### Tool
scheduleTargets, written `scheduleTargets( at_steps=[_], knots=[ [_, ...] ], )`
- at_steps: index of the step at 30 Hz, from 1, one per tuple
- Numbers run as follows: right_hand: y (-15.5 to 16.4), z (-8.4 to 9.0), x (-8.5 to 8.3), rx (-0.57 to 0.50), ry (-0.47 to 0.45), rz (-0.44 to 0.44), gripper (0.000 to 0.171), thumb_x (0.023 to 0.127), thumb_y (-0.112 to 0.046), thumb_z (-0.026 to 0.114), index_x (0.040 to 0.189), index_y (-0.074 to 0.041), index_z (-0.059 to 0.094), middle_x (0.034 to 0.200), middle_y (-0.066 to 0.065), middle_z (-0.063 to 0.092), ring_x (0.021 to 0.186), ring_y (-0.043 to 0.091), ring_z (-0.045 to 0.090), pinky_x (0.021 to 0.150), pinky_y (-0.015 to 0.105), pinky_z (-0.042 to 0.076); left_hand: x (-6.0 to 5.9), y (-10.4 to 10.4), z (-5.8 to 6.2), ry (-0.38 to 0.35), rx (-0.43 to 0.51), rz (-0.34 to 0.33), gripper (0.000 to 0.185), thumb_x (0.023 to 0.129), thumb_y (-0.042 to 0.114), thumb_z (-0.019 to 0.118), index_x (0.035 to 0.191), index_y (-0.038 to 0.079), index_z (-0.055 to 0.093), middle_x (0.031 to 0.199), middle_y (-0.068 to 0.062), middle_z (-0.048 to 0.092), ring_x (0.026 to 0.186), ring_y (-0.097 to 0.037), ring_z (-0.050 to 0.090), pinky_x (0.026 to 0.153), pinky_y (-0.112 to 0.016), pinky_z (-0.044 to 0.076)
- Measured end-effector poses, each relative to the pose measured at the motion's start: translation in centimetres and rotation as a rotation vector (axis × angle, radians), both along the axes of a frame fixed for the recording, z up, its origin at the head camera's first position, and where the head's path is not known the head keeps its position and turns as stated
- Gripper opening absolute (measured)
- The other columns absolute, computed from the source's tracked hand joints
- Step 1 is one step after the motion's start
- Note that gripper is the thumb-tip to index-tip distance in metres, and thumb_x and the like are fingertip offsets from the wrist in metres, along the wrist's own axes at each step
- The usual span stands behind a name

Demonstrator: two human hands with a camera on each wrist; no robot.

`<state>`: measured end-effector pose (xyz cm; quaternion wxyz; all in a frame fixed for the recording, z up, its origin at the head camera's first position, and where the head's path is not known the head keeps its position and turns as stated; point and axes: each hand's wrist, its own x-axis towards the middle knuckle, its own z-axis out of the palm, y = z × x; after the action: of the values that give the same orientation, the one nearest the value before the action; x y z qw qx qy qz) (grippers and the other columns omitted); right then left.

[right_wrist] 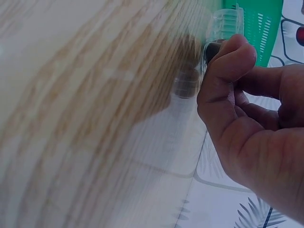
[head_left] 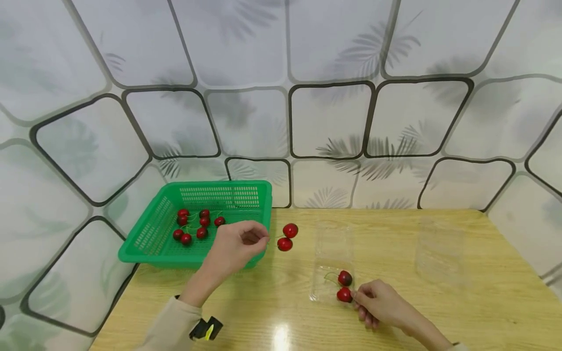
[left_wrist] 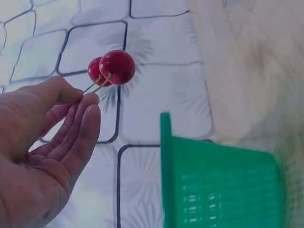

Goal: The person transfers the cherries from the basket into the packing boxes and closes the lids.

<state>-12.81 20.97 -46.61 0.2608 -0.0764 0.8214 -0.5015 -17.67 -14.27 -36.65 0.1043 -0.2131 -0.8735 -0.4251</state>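
My left hand (head_left: 262, 239) hovers just right of the green basket (head_left: 145, 251) and pinches the stems of a pair of red cherries (head_left: 287, 237) between thumb and forefinger. In the left wrist view the pair (left_wrist: 114, 67) hangs in the air beyond the fingertips (left_wrist: 88, 102), above the basket's corner (left_wrist: 213, 190). My right hand (head_left: 361, 298) grips the near right corner of a clear plastic container (head_left: 332, 243) lying on the wooden table (head_left: 272, 297). Two cherries (head_left: 344, 285) lie inside it, beside my fingers. In the right wrist view the thumb (right_wrist: 228, 66) presses on the clear rim (right_wrist: 225, 21).
Several cherries (head_left: 193, 226) lie in the green basket at the table's back left. A second clear container (head_left: 439, 253) stands to the right. A tiled-pattern wall (head_left: 329, 122) rises directly behind the table.
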Motion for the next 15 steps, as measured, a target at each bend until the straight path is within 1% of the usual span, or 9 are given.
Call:
scheduleTargets(
  at_steps=[3, 7, 11, 15],
  knots=[
    [0.0, 0.0, 0.0, -0.007, -0.001, 0.0, 0.034, 0.108, -0.022, 0.051, 0.088, 0.001, 0.066, 0.067, 0.002, 0.063, 0.055, 0.01, 0.058, 0.048, 0.021, 0.049, 0.1, 0.8, -0.5, -0.014, 0.0, -0.026, 0.011, 0.09, 0.005, 0.075, 0.092, 0.016, 0.076, 0.086, 0.003, 0.076, 0.075, -0.004, 0.07, 0.069, -0.021, 0.058],
    [0.0, -0.1, -0.1, -0.011, 0.003, 0.007, 0.034, 0.108, -0.022, 0.051, 0.087, 0.001, 0.066, 0.067, 0.002, 0.064, 0.055, 0.009, 0.058, 0.048, 0.02, 0.049, 0.2, 1.6, -1.3, -0.02, 0.007, -0.056, 0.01, 0.09, 0.004, 0.073, 0.092, 0.014, 0.076, 0.087, 0.003, 0.076, 0.075, -0.003, 0.07, 0.07, -0.02, 0.059],
    [0.0, 0.0, -0.2, -0.009, -0.003, 0.007, 0.034, 0.108, -0.021, 0.051, 0.087, 0.001, 0.066, 0.068, 0.001, 0.064, 0.055, 0.008, 0.058, 0.048, 0.019, 0.049, 0.4, 2.5, -1.9, -0.006, 0.017, -0.111, 0.014, 0.088, 0.001, 0.072, 0.091, 0.015, 0.074, 0.087, 0.004, 0.075, 0.075, -0.002, 0.069, 0.07, -0.02, 0.059],
    [0.0, 0.1, -0.1, -0.011, -0.007, 0.007, 0.034, 0.107, -0.022, 0.051, 0.087, 0.001, 0.066, 0.067, 0.001, 0.064, 0.055, 0.008, 0.058, 0.048, 0.019, 0.049, 0.9, 3.6, -2.7, -0.002, 0.029, -0.174, 0.016, 0.087, -0.002, 0.072, 0.09, 0.013, 0.073, 0.088, 0.001, 0.075, 0.074, -0.002, 0.068, 0.069, -0.02, 0.059]
  ],
)
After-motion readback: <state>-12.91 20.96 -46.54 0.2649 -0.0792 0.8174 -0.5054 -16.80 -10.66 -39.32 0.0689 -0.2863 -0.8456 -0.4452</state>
